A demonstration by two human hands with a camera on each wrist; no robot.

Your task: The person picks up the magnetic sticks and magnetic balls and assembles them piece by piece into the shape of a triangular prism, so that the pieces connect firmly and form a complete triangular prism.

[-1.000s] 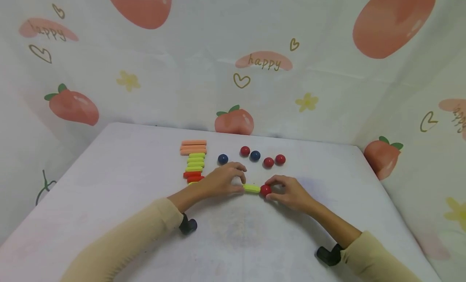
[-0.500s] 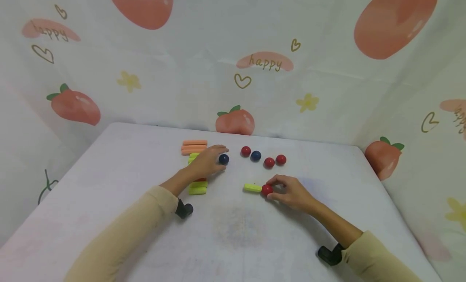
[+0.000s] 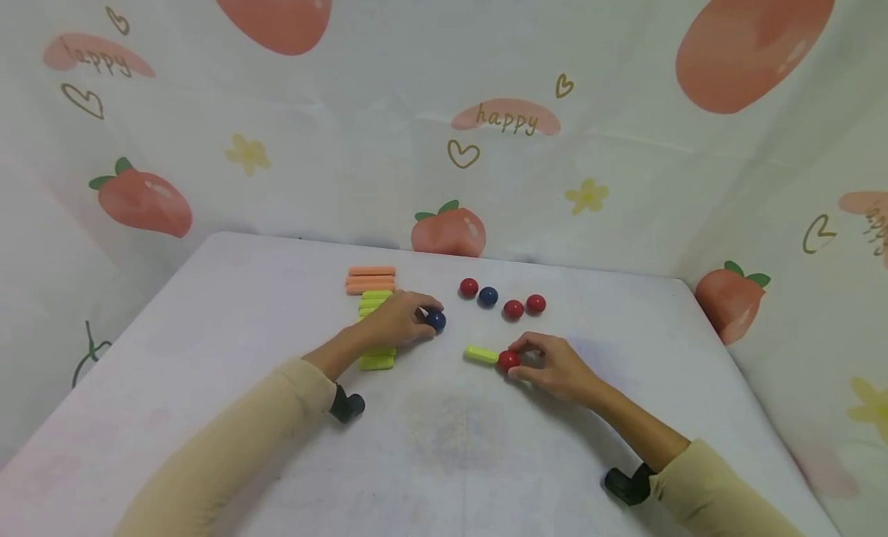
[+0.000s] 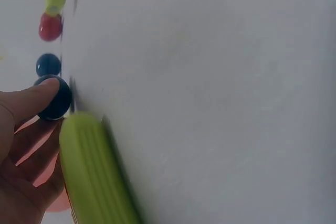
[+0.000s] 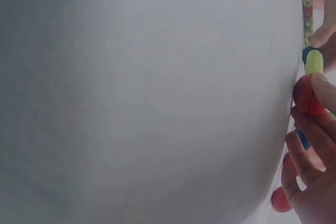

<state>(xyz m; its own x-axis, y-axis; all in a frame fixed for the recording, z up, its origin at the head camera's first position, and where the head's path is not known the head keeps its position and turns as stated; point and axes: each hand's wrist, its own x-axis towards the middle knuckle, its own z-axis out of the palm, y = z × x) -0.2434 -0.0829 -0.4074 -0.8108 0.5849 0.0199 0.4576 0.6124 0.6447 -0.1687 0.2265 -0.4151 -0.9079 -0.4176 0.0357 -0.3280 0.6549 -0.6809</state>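
A dark blue ball (image 3: pixel 435 320) is pinched between the thumb and fingers of my left hand (image 3: pixel 398 321), low over the white table. In the left wrist view the thumb lies across the blue ball (image 4: pixel 59 102). My right hand (image 3: pixel 558 369) grips a red ball (image 3: pixel 509 361) with thumb and fingers. A short yellow-green stick (image 3: pixel 481 355) juts from the red ball's left side, its free end pointing toward the left hand. The right wrist view has the thumb on the red ball (image 5: pixel 304 97), the stick (image 5: pixel 314 62) beyond it.
Behind the hands lie several more balls, among them a red ball (image 3: pixel 469 288) and a blue ball (image 3: pixel 489 297). A column of sticks stands to the left, with orange sticks (image 3: pixel 371 280) at the back and yellow-green sticks (image 3: pixel 377 363) in front; the left hand hides some.
My left hand has let go of the stick's end, reached back left to the blue ball, taken hold of it and drawn it slightly forward and right. The right hand stays almost still.
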